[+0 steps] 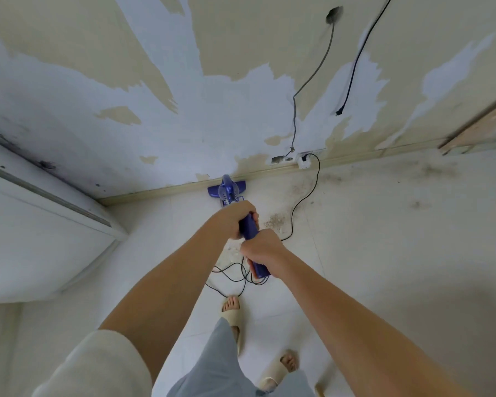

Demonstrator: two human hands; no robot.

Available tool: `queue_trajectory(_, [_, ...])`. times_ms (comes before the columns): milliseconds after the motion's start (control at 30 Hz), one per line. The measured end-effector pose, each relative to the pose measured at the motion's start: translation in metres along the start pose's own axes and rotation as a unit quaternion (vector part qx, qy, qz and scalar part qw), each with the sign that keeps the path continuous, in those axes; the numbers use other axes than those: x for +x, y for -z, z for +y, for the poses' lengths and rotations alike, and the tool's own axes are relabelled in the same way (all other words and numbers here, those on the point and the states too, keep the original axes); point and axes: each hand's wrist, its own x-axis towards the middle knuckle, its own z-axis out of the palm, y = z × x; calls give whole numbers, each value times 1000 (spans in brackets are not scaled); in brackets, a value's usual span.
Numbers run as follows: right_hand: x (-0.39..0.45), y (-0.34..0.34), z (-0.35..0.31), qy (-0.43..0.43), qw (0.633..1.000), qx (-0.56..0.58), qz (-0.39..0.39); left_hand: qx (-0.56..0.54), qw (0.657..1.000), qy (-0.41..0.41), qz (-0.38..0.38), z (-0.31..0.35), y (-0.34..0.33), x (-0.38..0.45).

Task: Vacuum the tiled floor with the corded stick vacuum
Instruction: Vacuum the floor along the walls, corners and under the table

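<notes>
A white cabinet (40,236) fills the floor's left corner, and the one purple stick vacuum (226,190) stands with its head against the baseboard (155,193), its handle gripped by closed fingers of both the left hand (235,219) and, lower, the right hand (262,249). Its black cord (301,202) loops over the tiled floor (398,239) before two sandalled feet and runs right to one wall plug (304,161), with two more cables hanging on the wall above.

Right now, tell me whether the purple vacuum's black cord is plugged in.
Plugged in: the black cord runs to the white wall socket.
</notes>
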Motion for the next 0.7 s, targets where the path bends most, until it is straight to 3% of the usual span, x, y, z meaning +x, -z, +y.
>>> queue_trajectory(167, [5, -11, -41, 5, 998, 65, -22, 16, 1000, -8, 15, 37, 21, -8])
queue_trajectory(300, [6, -16, -50, 12, 998, 55, -27, 28, 999, -8, 16, 44, 29, -12])
queue_trajectory(533, [-19, 9, 19, -6, 998, -60, -8, -5, 1000, 1, 10, -26, -13, -12])
queue_trajectory(700, [-47, 29, 37, -11, 998, -64, -26, -58, 998, 3, -22, -55, -28, -30])
